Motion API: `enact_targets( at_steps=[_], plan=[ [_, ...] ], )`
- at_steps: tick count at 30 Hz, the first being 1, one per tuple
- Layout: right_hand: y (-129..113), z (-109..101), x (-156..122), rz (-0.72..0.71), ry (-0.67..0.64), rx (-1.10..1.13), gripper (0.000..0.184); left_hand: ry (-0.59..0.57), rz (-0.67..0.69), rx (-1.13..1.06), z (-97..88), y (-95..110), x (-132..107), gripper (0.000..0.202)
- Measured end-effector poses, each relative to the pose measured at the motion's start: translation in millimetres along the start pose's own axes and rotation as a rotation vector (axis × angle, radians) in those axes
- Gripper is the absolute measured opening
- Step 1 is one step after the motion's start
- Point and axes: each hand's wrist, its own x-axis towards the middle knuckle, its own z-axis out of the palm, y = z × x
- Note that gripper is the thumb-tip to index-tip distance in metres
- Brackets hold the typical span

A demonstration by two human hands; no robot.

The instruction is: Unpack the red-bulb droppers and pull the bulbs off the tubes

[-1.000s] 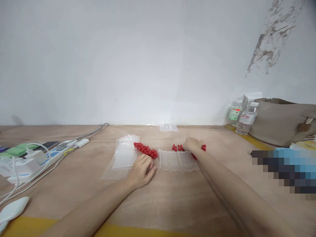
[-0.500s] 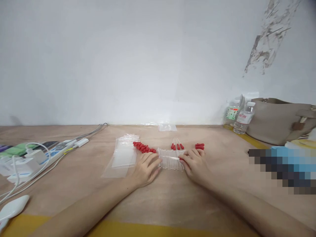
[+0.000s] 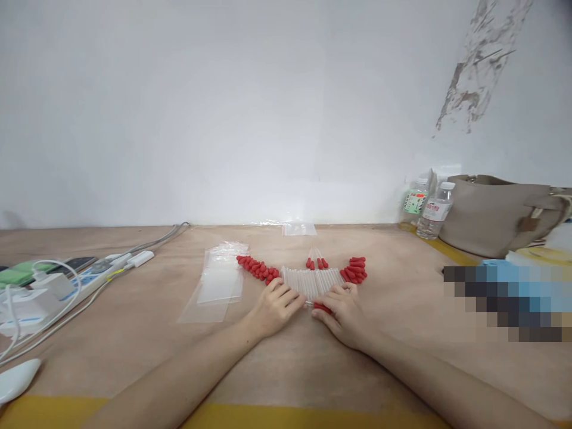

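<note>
A row of clear thin tubes (image 3: 310,280) lies on the wooden table (image 3: 286,351). Red caps lie in a line at the left (image 3: 259,268) and in a pile at the right (image 3: 355,269); three capped tubes (image 3: 316,260) lie behind. My left hand (image 3: 277,307) rests on the table with curled fingertips touching the tubes' near left end. My right hand (image 3: 342,313) lies beside it, fingers pinched on a red cap (image 3: 322,307) at the near end of the tubes.
Clear plastic bags (image 3: 218,283) lie left of the tubes, another small bag (image 3: 298,228) by the wall. A power strip with chargers and cables (image 3: 58,286) sits far left. Two water bottles (image 3: 429,208) and a beige bag (image 3: 491,214) stand at the right.
My right hand came back from the far red caps to the near edge of the tubes with a red cap. The left hand slid forward to the tubes.
</note>
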Motion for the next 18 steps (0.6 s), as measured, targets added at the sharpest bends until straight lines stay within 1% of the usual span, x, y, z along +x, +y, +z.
enact_targets(
  at_steps=[3, 8, 12, 16, 18],
  plan=[
    [2, 2, 0, -0.053, 0.069, -0.050, 0.018, -0.042, 0.009, -0.009, 1.1, 2, 0, 0.015],
    [6, -1, -2, -0.206, 0.162, -0.207, 0.014, -0.028, -0.020, -0.033, -1.5, 8, 1, 0.018],
    [7, -5, -7, -0.300, 0.242, -0.334, 0.009, -0.046, -0.053, -0.087, -6.2, 13, -1, 0.021],
    [12, -11, -9, -0.354, 0.291, -0.412, 0.011, -0.045, -0.119, -0.151, -6.5, 9, -9, 0.021],
    [21, -15, -9, -0.320, 0.308, -0.411, 0.011, -0.028, -0.215, -0.205, -6.1, 2, -14, 0.020]
  ],
)
